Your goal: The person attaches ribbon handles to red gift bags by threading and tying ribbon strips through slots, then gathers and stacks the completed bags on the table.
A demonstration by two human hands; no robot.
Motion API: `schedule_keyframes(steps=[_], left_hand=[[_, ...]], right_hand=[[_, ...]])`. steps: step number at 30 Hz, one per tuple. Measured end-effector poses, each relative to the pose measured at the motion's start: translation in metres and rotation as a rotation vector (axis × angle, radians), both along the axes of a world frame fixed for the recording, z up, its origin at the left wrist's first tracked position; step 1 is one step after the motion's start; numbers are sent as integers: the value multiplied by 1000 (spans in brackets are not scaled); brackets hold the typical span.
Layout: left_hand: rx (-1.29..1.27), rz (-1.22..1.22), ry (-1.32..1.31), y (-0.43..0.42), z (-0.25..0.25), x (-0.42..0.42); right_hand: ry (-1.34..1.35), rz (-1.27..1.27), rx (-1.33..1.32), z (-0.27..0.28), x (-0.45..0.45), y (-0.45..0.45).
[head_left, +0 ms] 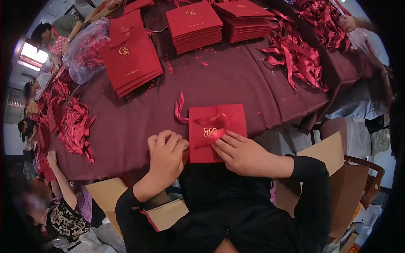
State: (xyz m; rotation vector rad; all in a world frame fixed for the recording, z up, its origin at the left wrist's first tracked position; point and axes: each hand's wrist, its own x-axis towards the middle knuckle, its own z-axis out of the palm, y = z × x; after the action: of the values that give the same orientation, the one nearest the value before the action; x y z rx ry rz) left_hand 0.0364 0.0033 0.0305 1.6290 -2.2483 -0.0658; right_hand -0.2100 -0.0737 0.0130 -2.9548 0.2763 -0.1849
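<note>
A flat red paper bag (234, 120) with a gold monogram lies at the table's near edge, in front of my body. A shiny red ribbon (219, 134) loops across its face, and one end trails off past the upper left side. My right hand (251, 156) rests on the bag's lower right, fingers stretched out together, their tips touching the ribbon; its thumb is hidden. Beside the bag's left edge, my left hand (166, 154) has curled, closed fingers. A bit of red shows by its fingertips, but what they hold is unclear.
Stacks of red bags (194, 25) stand on the dark red tablecloth (228, 76), with another stack (133, 63) at left. Ribbon piles (295, 59) lie right and left (76, 126). Open cardboard boxes (333, 185) flank me. Other people work along the left; another person's hand (348, 23) shows top right.
</note>
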Motion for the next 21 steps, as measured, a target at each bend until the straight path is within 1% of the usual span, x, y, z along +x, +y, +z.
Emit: schedule_keyframes(steps=[1, 4, 5, 6, 7, 9, 10, 11, 12, 13, 14, 15, 16, 17, 18, 19, 20, 21], left_hand=[[2, 23, -17, 1, 8, 6], [-4, 97, -60, 3, 33, 31], [1, 110, -78, 5, 41, 41], [88, 101, -28, 8, 50, 49], [81, 101, -32, 8, 56, 56], [362, -10, 279, 10, 66, 67], [355, -7, 274, 8, 66, 72], [466, -27, 407, 3, 64, 78], [576, -48, 540, -3, 59, 86], [548, -87, 519, -11, 50, 100], [542, 74, 675, -16, 42, 110], [528, 236, 829, -22, 40, 117], [526, 395, 966, -27, 48, 122], [419, 419, 1001, -32, 46, 135], [313, 441, 1037, -35, 38, 150], [253, 532, 953, -35, 31, 162], [208, 525, 977, -37, 31, 165], [163, 519, 1005, -38, 29, 167]], right_hand=[[-46, -9, -52, 14, -4, -2], [-19, -18, -60, 73, -24, -31], [-16, -12, 48, 90, -31, -41], [-12, -7, 155, 110, -35, -49], [126, -55, 357, 135, -36, -57], [347, -127, 652, 165, -22, -80], [305, 66, 847, 151, -14, -101], [361, 234, 932, 134, 4, -125], [498, 122, 1193, 125, 23, -138], [646, -1, 1405, 112, 46, -151], [723, -68, 1500, 100, 68, -169], [682, -107, 1529, 103, 88, -180], [652, -76, 1514, 115, 111, -193], [492, -38, 1392, 133, 131, -203], [389, -73, 1519, 154, 147, -209], [153, -100, 1468, 176, 158, -210], [2, -177, 1502, 192, 172, -212], [1, -179, 1499, 194, 186, -213]])
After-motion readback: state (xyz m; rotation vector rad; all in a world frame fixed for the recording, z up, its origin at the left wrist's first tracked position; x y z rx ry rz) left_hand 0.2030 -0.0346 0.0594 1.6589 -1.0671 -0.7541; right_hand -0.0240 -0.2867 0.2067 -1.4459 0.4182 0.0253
